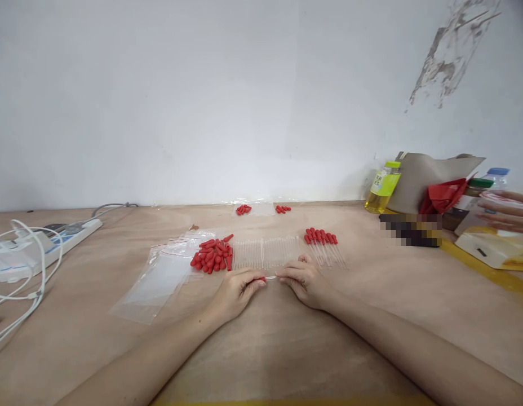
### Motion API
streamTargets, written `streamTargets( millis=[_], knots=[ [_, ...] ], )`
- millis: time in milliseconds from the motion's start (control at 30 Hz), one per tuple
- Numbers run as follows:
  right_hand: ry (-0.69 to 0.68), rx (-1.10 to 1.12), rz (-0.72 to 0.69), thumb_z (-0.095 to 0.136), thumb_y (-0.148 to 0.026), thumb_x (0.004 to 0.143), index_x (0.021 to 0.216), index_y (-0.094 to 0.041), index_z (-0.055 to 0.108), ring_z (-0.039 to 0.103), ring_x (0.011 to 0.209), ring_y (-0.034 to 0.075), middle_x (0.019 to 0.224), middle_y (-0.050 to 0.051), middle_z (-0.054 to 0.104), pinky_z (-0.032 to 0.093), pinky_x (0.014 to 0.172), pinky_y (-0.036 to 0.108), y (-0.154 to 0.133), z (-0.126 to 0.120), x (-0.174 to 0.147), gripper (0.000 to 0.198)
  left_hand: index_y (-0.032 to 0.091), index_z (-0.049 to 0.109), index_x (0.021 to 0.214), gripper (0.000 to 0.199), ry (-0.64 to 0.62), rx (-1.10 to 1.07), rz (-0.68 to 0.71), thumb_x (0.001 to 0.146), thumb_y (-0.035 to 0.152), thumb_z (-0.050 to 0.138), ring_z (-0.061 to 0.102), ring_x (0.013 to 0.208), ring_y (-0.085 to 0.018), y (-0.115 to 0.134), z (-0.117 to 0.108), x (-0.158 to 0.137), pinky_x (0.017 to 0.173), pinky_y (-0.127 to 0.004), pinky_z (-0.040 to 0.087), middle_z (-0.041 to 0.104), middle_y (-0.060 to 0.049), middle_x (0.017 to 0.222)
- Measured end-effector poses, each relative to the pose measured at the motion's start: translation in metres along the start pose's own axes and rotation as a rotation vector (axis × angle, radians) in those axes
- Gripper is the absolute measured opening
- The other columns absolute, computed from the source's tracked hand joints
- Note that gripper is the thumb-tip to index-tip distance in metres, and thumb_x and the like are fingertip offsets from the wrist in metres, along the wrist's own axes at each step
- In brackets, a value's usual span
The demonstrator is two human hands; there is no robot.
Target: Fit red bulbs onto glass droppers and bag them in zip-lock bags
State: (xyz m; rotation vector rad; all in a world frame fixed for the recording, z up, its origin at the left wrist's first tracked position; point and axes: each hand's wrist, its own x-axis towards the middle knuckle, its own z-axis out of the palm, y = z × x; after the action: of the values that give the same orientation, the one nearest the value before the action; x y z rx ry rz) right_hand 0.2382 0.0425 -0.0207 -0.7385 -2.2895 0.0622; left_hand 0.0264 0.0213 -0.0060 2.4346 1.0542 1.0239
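Note:
My left hand (pixel 241 287) pinches a red rubber bulb (pixel 262 278), of which only the open end shows. A clear glass dropper tube (pixel 270 277) runs from that bulb into the closed fingers of my right hand (pixel 304 280). Whether the tube sits inside the bulb is too small to tell. Beyond my hands lies a row of clear tubes (pixel 265 252). Left of the row is a heap of loose red bulbs (pixel 211 256). On the right, several droppers with red bulbs fitted (pixel 323 239) lie side by side.
Clear zip bags (pixel 155 287) lie left of the heap. Small groups of red bulbs (pixel 243 210) are near the wall. A power strip (pixel 75 237) with white cables stands far left. At right are a yellow drink bottle (pixel 382 189), a dark blurred object (pixel 413 231) and another person's hand (pixel 509 211).

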Motion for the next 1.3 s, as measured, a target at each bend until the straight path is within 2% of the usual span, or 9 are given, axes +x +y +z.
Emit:
streamTargets(
  millis=[233, 433, 767, 967, 1067, 1167, 1300],
  knots=[
    [0.007, -0.148, -0.118, 0.042, -0.011, 0.083, 0.096, -0.024, 0.062, 0.053, 0.068, 0.01, 0.08, 0.001, 0.064, 0.025, 0.075, 0.031, 0.006, 0.0, -0.002, 0.026, 0.017, 0.062, 0.085, 0.021, -0.092, 0.041, 0.075, 0.088, 0.023, 0.042, 0.055, 0.071, -0.012, 0.0, 0.001, -0.003, 0.066, -0.022, 0.042, 0.061, -0.002, 0.078],
    [-0.006, -0.204, -0.045, 0.042, -0.016, 0.083, 0.08, -0.019, 0.062, 0.047, 0.06, 0.01, 0.068, 0.0, 0.06, 0.023, 0.069, 0.03, -0.008, -0.002, -0.002, 0.021, 0.016, 0.06, 0.084, 0.021, -0.094, 0.113, 0.074, 0.088, 0.026, 0.042, 0.053, 0.067, -0.012, -0.001, 0.003, -0.003, 0.062, -0.022, 0.04, 0.058, -0.003, 0.074],
    [-0.194, -0.142, 0.123, 0.043, -0.018, 0.082, 0.067, -0.017, 0.057, 0.046, 0.056, 0.01, 0.062, -0.001, 0.061, 0.025, 0.068, 0.029, -0.027, -0.001, 0.003, 0.021, 0.016, 0.058, 0.09, 0.018, -0.156, 0.188, 0.188, 0.088, 0.023, 0.042, 0.054, 0.071, -0.014, -0.004, 0.004, -0.007, 0.064, -0.023, 0.042, 0.058, -0.004, 0.079],
    [-0.227, -0.141, 0.087, 0.038, -0.02, 0.086, 0.079, -0.016, 0.059, 0.051, 0.072, 0.013, 0.079, 0.004, 0.06, 0.033, 0.069, 0.026, -0.029, -0.009, 0.008, 0.022, 0.017, 0.059, 0.089, 0.016, -0.068, 0.188, 0.154, 0.087, 0.024, 0.044, 0.054, 0.071, -0.014, -0.009, 0.004, -0.004, 0.064, -0.024, 0.042, 0.058, -0.004, 0.078],
    [-0.246, -0.238, 0.066, 0.042, -0.019, 0.083, 0.078, -0.017, 0.061, 0.05, 0.079, 0.016, 0.081, 0.006, 0.059, 0.034, 0.071, 0.027, -0.025, -0.021, 0.011, 0.02, 0.019, 0.056, 0.098, 0.017, -0.018, 0.16, 0.08, 0.084, 0.025, 0.048, 0.052, 0.064, -0.012, -0.011, 0.003, -0.003, 0.06, -0.023, 0.042, 0.056, -0.002, 0.079],
    [-0.197, -0.232, 0.207, 0.043, -0.016, 0.081, 0.077, -0.016, 0.062, 0.052, 0.075, 0.014, 0.082, 0.006, 0.059, 0.036, 0.067, 0.025, -0.009, -0.036, 0.014, 0.02, 0.02, 0.051, 0.108, 0.027, -0.027, 0.148, -0.025, 0.082, 0.026, 0.051, 0.048, 0.057, -0.01, -0.011, 0.001, -0.002, 0.057, -0.022, 0.041, 0.054, 0.001, 0.075],
    [-0.07, -0.153, 0.626, 0.044, -0.021, 0.078, 0.067, -0.015, 0.059, 0.053, 0.061, 0.013, 0.065, 0.003, 0.059, 0.036, 0.056, 0.022, 0.032, -0.057, 0.018, 0.02, 0.021, 0.054, 0.103, 0.022, -0.105, 0.134, -0.088, 0.082, 0.026, 0.049, 0.049, 0.06, -0.011, -0.01, -0.002, -0.001, 0.058, -0.023, 0.04, 0.052, 0.001, 0.071]
  ],
)
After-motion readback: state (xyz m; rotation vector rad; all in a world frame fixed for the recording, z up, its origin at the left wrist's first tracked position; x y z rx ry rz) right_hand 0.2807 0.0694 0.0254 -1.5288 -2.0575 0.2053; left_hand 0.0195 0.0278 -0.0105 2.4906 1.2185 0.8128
